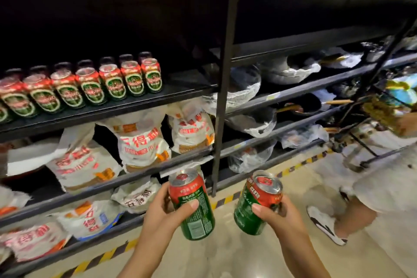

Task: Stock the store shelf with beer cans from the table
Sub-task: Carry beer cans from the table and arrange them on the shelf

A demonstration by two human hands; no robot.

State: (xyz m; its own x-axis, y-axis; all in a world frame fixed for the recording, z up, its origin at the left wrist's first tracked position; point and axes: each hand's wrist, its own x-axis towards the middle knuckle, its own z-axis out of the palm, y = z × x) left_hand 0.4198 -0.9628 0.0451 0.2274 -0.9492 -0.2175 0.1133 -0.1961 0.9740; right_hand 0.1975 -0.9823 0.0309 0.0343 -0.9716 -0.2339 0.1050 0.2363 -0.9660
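My left hand grips a red-and-green beer can, held upright at waist height in front of the shelving. My right hand grips a second can of the same kind, tilted a little to the left. Both cans hang well below the black shelf board at upper left. On that board a row of several matching cans stands along the front edge, with a second row behind it in shadow. To the right of the last can the board is bare up to the black upright post.
White flour sacks with red print fill the lower shelves at left. Pans and plastic-wrapped goods lie on the shelves right of the post. Another person's leg and white shoe stand on the beige floor at right, near a wire rack.
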